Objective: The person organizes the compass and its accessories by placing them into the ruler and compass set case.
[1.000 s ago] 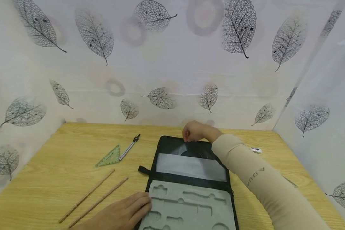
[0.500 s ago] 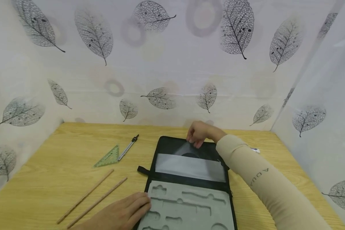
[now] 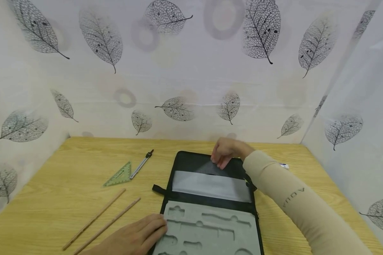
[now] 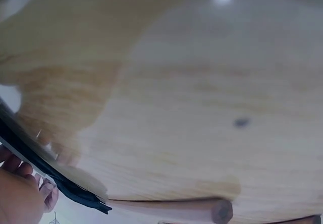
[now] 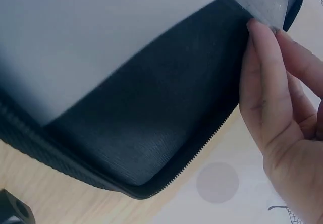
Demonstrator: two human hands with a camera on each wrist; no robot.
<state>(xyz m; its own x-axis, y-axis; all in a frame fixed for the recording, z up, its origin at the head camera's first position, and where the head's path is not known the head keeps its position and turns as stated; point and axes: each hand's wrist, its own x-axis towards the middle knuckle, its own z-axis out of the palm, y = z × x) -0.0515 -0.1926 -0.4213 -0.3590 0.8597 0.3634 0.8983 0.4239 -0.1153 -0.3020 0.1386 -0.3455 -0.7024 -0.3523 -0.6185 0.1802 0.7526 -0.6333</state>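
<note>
The counter (image 3: pixel 48 191) has a light yellow wood grain, and a black zip case (image 3: pixel 188 162) lies opened out flat on it. To the left of the case lie a green triangular set square (image 3: pixel 115 180), a compass (image 3: pixel 142 165) whose lower end comes right beside the triangle's corner, and, nearer the front, two thin wooden sticks (image 3: pixel 94 219) roughly parallel and apart; a small white block (image 3: pixel 284 165), partly hidden, lies to the right.

The case (image 3: pixel 209 202) lies on the table (image 3: pixel 60 191), right of two sticks (image 3: pixel 94 219). Behind these, a set square (image 3: pixel 122 175) lies left of a compass (image 3: pixel 142 165). The left hand (image 3: pixel 137 233) rests at the case's left edge; over its far half, the right hand (image 3: pixel 224 153) holds a plastic piece (image 5: pixel 268 2). An eraser (image 3: pixel 284 165) lies farther right.
</note>
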